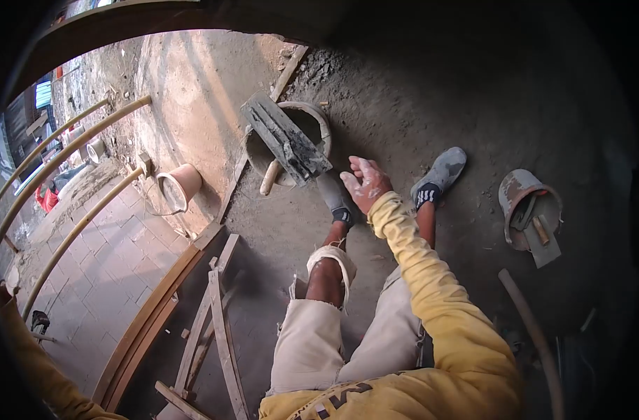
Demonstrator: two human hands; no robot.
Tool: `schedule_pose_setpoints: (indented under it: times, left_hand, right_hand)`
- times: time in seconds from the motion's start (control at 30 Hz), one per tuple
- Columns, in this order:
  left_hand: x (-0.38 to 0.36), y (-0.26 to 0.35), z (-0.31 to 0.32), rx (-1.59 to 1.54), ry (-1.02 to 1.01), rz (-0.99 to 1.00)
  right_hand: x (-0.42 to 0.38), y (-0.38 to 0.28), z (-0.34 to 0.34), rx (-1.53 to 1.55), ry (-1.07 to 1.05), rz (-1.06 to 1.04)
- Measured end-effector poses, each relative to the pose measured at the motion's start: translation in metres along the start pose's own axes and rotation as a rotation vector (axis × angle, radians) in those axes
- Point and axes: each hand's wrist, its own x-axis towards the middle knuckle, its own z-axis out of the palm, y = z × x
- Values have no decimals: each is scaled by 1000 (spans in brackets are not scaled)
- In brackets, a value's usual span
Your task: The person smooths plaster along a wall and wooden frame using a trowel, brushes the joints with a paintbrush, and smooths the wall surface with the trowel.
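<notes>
My right hand (pixel 365 183), smeared with pale residue, hangs above the floor near my feet, fingers apart and nothing in it. Just left of it, a long grey, mortar-coated board or float (pixel 281 136) lies across a round bucket (pixel 324 126). A wooden handle (pixel 269 178) sticks out at the bucket's lower side; what it belongs to is hidden. My left sleeve (pixel 43 360) runs up the far left edge, and the hand beyond it is out of view.
A pinkish bucket (pixel 186 183) lies tilted at left, near curved rails (pixel 88 143). At right, another bucket (pixel 512 189) holds a wooden-handled tool (pixel 541 231). Wooden strips (pixel 221 336) and a curved wooden edge (pixel 148 318) are at lower left; a pipe-like piece (pixel 533 329) is at lower right.
</notes>
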Motion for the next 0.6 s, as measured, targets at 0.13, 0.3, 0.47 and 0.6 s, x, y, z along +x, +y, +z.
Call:
schedule_pose_setpoints:
  times: [0.13, 0.3, 0.47, 0.6]
  left_hand:
    - [-141, -182, -24, 54, -344, -170]
    - [-415, -329, 68, -119, -325, -1045]
    - [-531, -368, 125, -10, -379, -1328]
    - [-558, -416, 158, -105, -377, -1286]
  right_hand:
    - [44, -41, 152, -153, -147, 169]
    - [70, -38, 189, -105, -170, 233]
    - [25, -71, 95, 459, -222, 356]
    - [-38, -59, 29, 743, -165, 730]
